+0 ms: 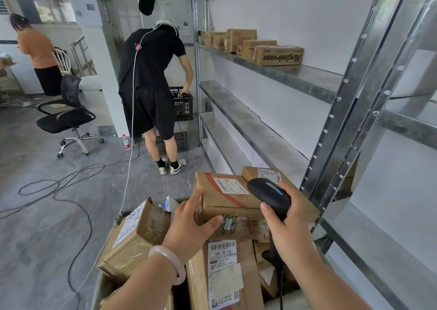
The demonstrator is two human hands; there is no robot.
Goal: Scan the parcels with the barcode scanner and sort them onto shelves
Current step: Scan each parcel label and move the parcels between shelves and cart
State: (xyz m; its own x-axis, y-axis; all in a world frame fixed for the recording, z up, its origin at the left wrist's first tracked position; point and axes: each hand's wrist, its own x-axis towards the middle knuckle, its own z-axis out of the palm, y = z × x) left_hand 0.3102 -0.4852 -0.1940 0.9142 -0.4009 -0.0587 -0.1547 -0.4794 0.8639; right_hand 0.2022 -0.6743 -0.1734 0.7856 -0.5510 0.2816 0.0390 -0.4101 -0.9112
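Head view, left hand (186, 227) gripping parcel (223, 199) edge, right hand (289, 229) holding scanner (269, 195)

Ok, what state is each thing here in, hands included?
Left hand: holds the red-striped brown cardboard parcel.
Right hand: grips the black barcode scanner.
Red-striped brown cardboard parcel: closed, label up.
Black barcode scanner: pointed toward the parcel's label.
Grey metal top shelf: carrying brown cartons.

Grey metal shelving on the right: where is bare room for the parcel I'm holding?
For the brown parcel in the left hand: the middle grey shelf is bare along its whole visible length. The upper shelf is free between the printed brown cardboard box and the near steel upright; behind that box, cartons crowd it. The bin of taped parcels below is packed.
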